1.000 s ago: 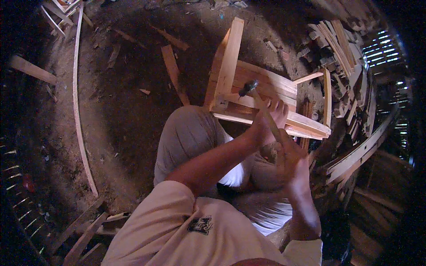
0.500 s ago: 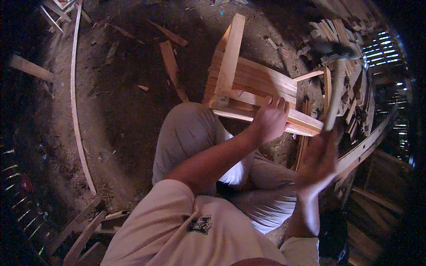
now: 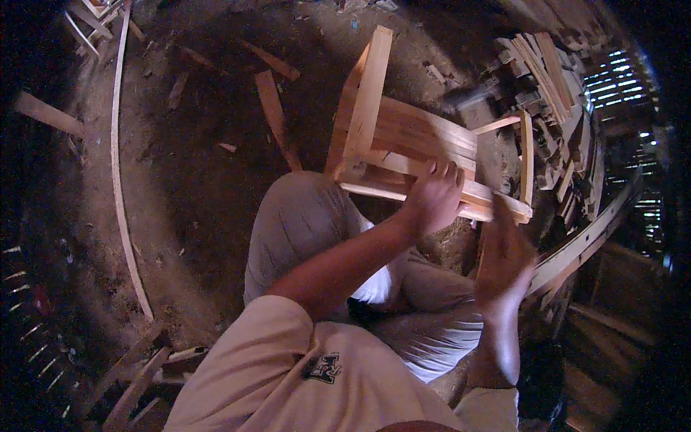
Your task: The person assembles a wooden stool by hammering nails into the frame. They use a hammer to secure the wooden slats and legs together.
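A small wooden stool frame with a slatted panel lies tipped over in front of my knees, one leg pointing away from me. My left hand wraps its fingers round the near rail, right of that leg. By the rail's right end is my right hand, smeared by motion and closed on the handle of a hammer. Its blurred head shows beyond the slatted panel, and the handle is too smeared to trace clearly.
A heap of wood offcuts lies at the far right, near a slatted wall. One long thin strip runs along the dirt floor at left. Loose boards lie beyond my left knee, and a long plank slants at right.
My right hand has swung the hammer leftward; its head went from above the offcuts to beyond the slatted panel. My left hand keeps its hold on the rail.
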Action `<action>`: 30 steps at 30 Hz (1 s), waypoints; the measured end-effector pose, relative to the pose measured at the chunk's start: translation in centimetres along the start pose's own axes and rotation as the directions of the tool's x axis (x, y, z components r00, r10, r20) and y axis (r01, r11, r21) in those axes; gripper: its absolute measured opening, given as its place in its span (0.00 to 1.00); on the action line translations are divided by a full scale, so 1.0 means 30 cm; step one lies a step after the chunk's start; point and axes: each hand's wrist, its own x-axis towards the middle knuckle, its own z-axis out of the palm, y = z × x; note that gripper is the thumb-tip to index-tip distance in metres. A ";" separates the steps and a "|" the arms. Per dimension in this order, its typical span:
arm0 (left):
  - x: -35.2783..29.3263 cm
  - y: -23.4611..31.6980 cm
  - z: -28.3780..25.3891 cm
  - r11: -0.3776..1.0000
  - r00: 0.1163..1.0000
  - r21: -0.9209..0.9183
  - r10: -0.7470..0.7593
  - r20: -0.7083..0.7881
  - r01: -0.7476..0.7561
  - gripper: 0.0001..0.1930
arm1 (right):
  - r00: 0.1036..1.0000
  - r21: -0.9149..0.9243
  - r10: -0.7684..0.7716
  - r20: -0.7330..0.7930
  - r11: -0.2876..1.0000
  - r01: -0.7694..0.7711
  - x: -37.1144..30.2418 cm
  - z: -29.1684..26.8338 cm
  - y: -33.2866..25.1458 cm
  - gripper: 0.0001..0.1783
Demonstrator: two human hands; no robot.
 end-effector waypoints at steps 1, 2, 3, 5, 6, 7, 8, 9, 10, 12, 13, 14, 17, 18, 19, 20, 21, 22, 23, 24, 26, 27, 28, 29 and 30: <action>-0.010 -0.002 0.004 1.000 1.000 0.014 -0.003 -0.012 0.003 0.37 | 0.995 0.056 0.088 -0.055 0.995 -0.085 0.015 -0.015 -0.040 0.20; -0.005 0.001 -0.001 1.000 0.999 0.024 0.011 -0.032 -0.010 0.37 | 0.980 0.113 0.088 -0.177 0.991 -0.069 -0.011 0.018 -0.015 0.20; 0.012 -0.002 -0.005 0.999 0.998 0.045 0.030 -0.056 -0.027 0.36 | 0.996 -0.011 -0.032 -0.087 0.999 0.031 -0.013 0.024 0.022 0.20; 0.014 0.002 0.025 0.999 0.995 0.009 0.047 -0.090 -0.046 0.36 | 0.960 -0.187 -0.258 0.107 0.943 0.274 -0.009 0.039 0.043 0.19; 0.013 0.001 0.041 0.998 0.993 -0.009 0.053 -0.106 -0.054 0.36 | 0.952 -0.120 -0.278 0.131 0.948 0.293 0.004 0.030 0.020 0.19; 0.017 -0.008 0.058 0.998 0.989 -0.005 0.056 -0.138 -0.058 0.36 | 0.942 -0.053 -0.299 0.154 0.949 0.310 0.021 0.009 -0.015 0.19; 0.003 -0.013 0.048 0.999 0.986 -0.009 0.048 -0.162 -0.050 0.36 | 0.983 -0.033 -0.186 0.005 0.982 0.186 0.024 0.005 -0.031 0.19; -0.008 -0.015 0.037 0.999 0.982 -0.012 0.039 -0.186 -0.042 0.36 | 0.987 0.025 -0.068 -0.148 0.997 0.072 0.029 0.001 -0.047 0.19; -0.014 -0.014 0.027 0.999 0.992 -0.024 0.028 -0.122 -0.031 0.36 | 0.967 0.139 0.087 -0.241 0.989 -0.054 0.011 0.024 -0.031 0.19; 0.009 -0.008 -0.003 0.999 0.999 -0.045 0.031 -0.009 -0.031 0.37 | 0.981 0.153 0.062 -0.184 0.988 -0.034 -0.030 0.079 0.044 0.19; 0.025 0.002 0.002 0.998 0.999 -0.040 0.039 -0.025 -0.040 0.37 | 0.993 0.058 -0.113 -0.026 0.992 0.114 -0.042 0.095 0.108 0.19; 0.035 0.021 0.020 0.998 0.998 -0.044 0.052 -0.037 -0.054 0.36 | 0.992 -0.010 -0.125 0.035 0.992 0.125 -0.044 0.066 0.100 0.19; 0.005 -0.016 0.019 1.000 0.998 -0.001 0.026 -0.054 -0.026 0.36 | 0.999 -0.086 0.019 0.027 0.996 -0.016 0.028 -0.024 -0.046 0.20; -0.001 -0.013 0.013 1.000 0.998 0.001 0.025 -0.061 -0.025 0.36 | 0.948 0.023 -0.028 -0.317 0.999 0.037 0.027 -0.002 -0.039 0.20; -0.008 -0.004 0.011 1.000 0.998 0.000 0.025 -0.062 -0.025 0.36 | 0.943 -0.020 -0.077 -0.323 0.997 0.074 0.012 0.017 -0.024 0.19; -0.003 0.000 0.007 0.999 0.997 0.008 0.035 -0.068 -0.034 0.36 | 0.933 -0.060 -0.127 -0.338 0.992 0.113 -0.001 0.034 -0.006 0.19; 0.006 -0.004 0.005 0.999 0.996 0.026 0.039 -0.077 -0.038 0.36 | 0.917 -0.094 -0.182 -0.354 0.983 0.159 -0.011 0.053 0.017 0.19; 0.013 -0.010 0.024 0.999 0.994 0.030 0.038 -0.100 -0.035 0.35 | 0.980 -0.174 -0.195 -0.044 0.967 0.184 -0.020 0.037 0.046 0.18; 0.020 0.001 0.075 0.999 0.992 0.015 0.046 -0.121 -0.044 0.34 | 0.946 -0.235 -0.182 0.269 0.940 0.248 -0.022 0.011 0.070 0.18; 0.019 -0.005 0.080 0.999 0.989 0.014 0.046 -0.137 -0.044 0.33 | 0.969 -0.185 -0.113 0.220 0.971 0.155 0.007 -0.008 0.021 0.17; 0.010 -0.012 0.034 0.999 0.992 0.000 0.044 -0.116 -0.045 0.34 | 0.999 -0.021 0.042 0.010 0.999 -0.042 0.012 -0.015 -0.002 0.17; 0.003 -0.016 0.002 0.999 0.994 -0.008 0.041 -0.105 -0.042 0.34 | 0.981 0.127 0.104 -0.165 0.988 -0.083 0.013 0.002 0.009 0.18; -0.002 -0.011 0.011 0.998 0.981 0.023 0.060 -0.186 -0.057 0.34 | 0.934 0.267 0.172 -0.314 0.960 -0.087 -0.005 0.008 0.022 0.19; 0.000 -0.005 0.029 0.998 0.979 0.016 0.063 -0.195 -0.061 0.34 | 0.953 0.305 0.157 -0.261 0.950 -0.073 -0.026 0.032 0.050 0.18; 0.003 -0.002 0.043 0.998 0.976 0.020 0.061 -0.207 -0.058 0.34 | 0.969 0.354 0.135 -0.205 0.934 -0.055 -0.031 0.064 0.066 0.18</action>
